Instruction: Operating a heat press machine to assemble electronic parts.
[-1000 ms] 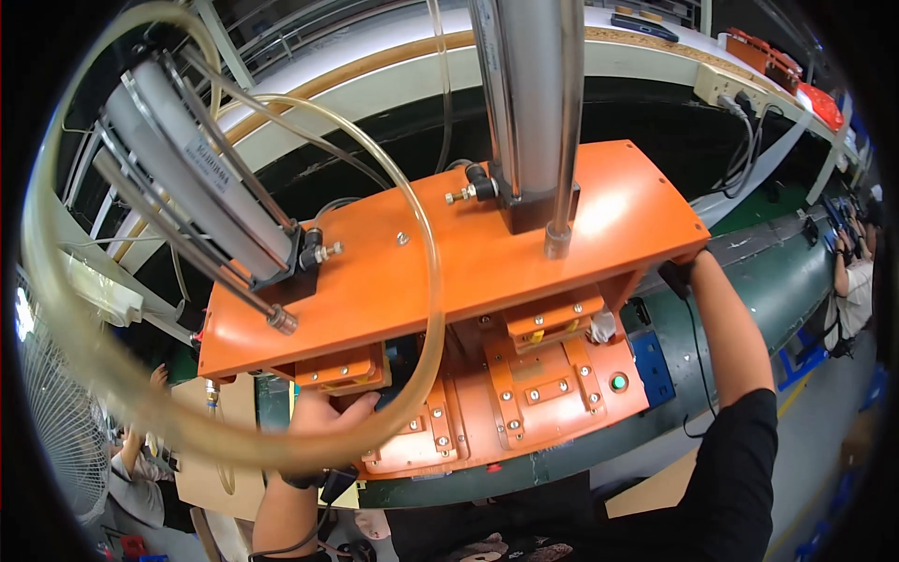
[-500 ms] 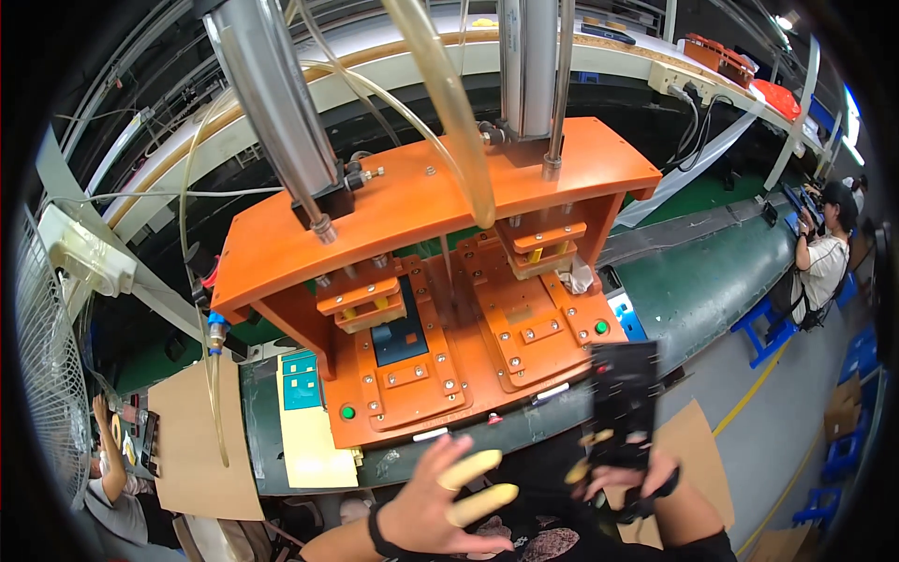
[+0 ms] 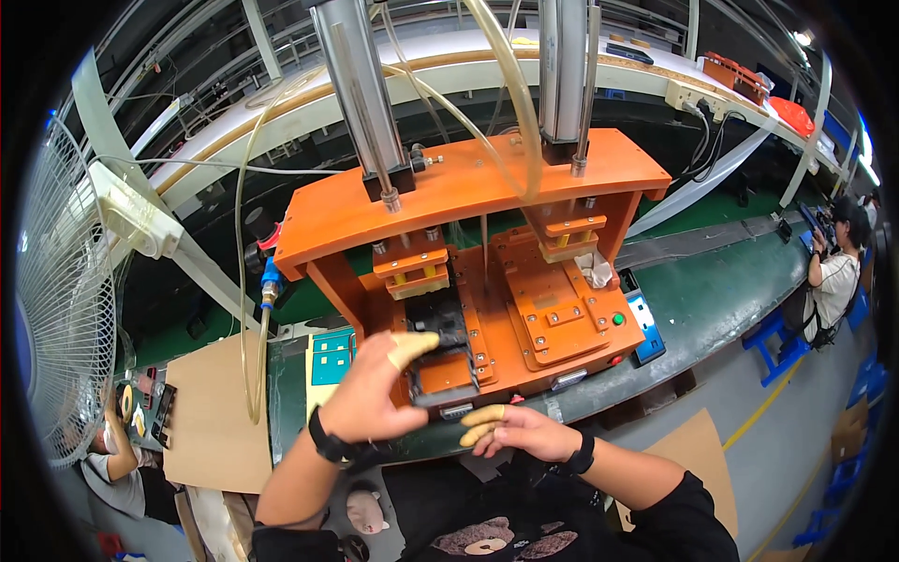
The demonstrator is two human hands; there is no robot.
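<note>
A black rectangular frame-like part (image 3: pixel 436 317) sits over the left fixture of an orange two-station press (image 3: pixel 473 178), under its left press head (image 3: pixel 412 272). I cannot tell whether it lies fully flat. My left hand (image 3: pixel 379 389) is beside its near left part, fingers stretched out and thumb apart; whether a fingertip touches it is unclear. My right hand (image 3: pixel 529 436) hovers in front of the press, fingers pointing left and slightly apart, holding nothing. Both hands wear yellow finger cots. Bare orange shows on the right fixture (image 3: pixel 562 314).
A green button (image 3: pixel 618 319) and a blue item (image 3: pixel 646 328) are at the press's right. Brown cardboard (image 3: pixel 215 412) and a teal sheet (image 3: pixel 331 356) lie left. A fan (image 3: pixel 66 290) stands far left. Co-workers sit at the right (image 3: pixel 833 281) and left (image 3: pixel 117 468).
The black part has gone from my right hand at the right to the left fixture. My left hand has moved up to it; my right hand has moved left, without the part. The view has shifted.
</note>
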